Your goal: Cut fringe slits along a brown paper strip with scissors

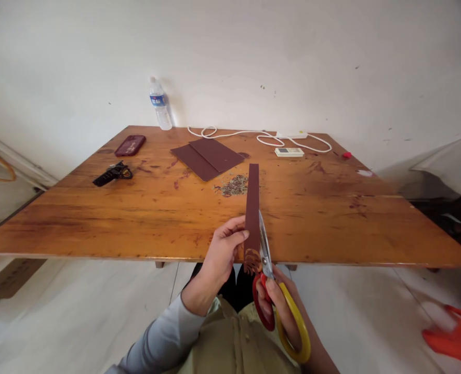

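Observation:
My left hand (224, 252) pinches a long, narrow strip of dark maroon sandpaper-like sheet (253, 200) between thumb and fingers, holding it upright above the table's near edge. The strip's lower end is cut into several thin curled slivers. Through the handles of a pair of scissors (266, 259), one red and one yellow, go the fingers of my right hand (280, 301). Its metal blades lie along the strip's right edge; whether they are parted I cannot tell. Beyond the strip, a small heap of thin clippings (235, 186) lies on the wooden table (156, 218).
Two maroon sheets (209, 158) overlap behind the clippings. A water bottle (160, 106), a phone-shaped maroon case (130, 145) and a black object (112, 174) stand or lie to the left. At the back are a white power strip with cord (291, 134) and a small white device (289, 152).

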Tool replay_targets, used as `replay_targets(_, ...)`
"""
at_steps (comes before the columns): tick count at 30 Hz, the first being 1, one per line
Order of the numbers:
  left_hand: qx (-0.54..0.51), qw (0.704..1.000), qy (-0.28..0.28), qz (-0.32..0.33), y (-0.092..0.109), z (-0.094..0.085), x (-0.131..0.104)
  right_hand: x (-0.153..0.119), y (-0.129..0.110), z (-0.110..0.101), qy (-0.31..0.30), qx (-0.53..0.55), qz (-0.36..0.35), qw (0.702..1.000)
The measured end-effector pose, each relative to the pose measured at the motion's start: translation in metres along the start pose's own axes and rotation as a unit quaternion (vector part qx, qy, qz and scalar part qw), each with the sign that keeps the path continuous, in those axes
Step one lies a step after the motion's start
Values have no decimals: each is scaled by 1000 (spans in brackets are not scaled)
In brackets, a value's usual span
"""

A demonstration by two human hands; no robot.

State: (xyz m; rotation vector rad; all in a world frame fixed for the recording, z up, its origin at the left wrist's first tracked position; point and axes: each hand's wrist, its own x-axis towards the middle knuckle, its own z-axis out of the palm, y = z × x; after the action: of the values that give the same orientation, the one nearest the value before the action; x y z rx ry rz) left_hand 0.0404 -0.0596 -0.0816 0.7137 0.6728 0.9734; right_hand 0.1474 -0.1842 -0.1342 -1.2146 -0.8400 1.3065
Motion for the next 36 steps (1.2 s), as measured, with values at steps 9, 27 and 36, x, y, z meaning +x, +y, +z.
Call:
replay_targets(9,7,1000,5,14,1,0,-2,-4,-10,2,-34,21,8,999)
replay_targets(27,-19,999,35,-2,3,4,-3,2,5,-8,-88,61,-26,994)
replay_targets(36,0,1000,14,-12,3,0,-4,2,-4,-8,-44,41,-13,998)
